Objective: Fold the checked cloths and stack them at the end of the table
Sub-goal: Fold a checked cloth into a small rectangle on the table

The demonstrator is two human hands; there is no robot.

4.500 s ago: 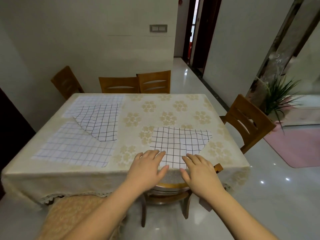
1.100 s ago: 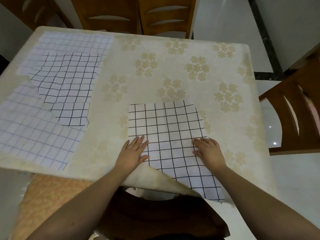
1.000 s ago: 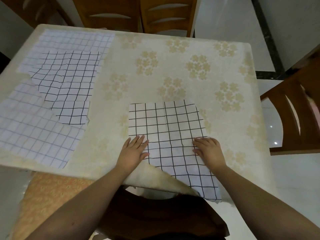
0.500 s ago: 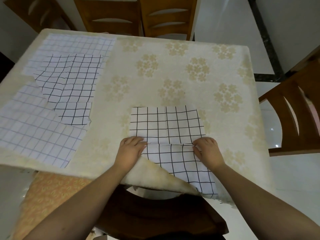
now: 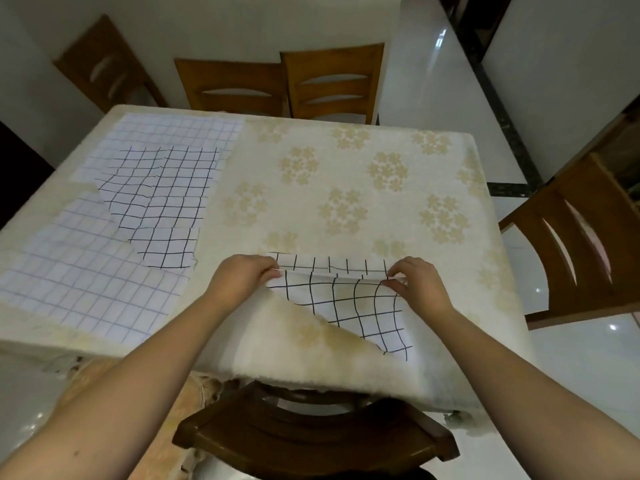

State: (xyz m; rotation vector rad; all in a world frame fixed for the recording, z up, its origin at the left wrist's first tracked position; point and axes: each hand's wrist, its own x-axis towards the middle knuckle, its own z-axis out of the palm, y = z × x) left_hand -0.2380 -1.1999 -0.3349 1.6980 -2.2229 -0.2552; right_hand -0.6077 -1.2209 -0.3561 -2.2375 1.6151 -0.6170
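- Black-checked cloth (image 5: 349,306) lies at near edge of surface (image 5: 346,188), between both hands; its near part hangs over the edge onto a turned-up flap of the tablecloth (image 5: 311,344).
- Left hand (image 5: 239,278) pinches cloth's left side, fingers curled round a raised fold; cloth runs rightward from its fingertips.
- Right hand (image 5: 415,282) pinches the right side at the same fold line, thumb & fingers together on the fabric.
- Fold ridge spans straight betw. the two hands; a strip of the cloth's far part shows flat just beyond it.
- Second black-checked cloth (image 5: 162,199) on far-left of surface, spread out & wrinkled, well apart from both hands.
- It lies on top of pale-checked cloth (image 5: 79,275), which is spread over left side, reaching near-left edge.
- Another pale checked area (image 5: 180,133) at far-left corner; can't tell if same piece.
- Wooden chairs (image 5: 332,84) at far side, one chair (image 5: 581,244) at right, dark chair back (image 5: 311,434) just below near edge.
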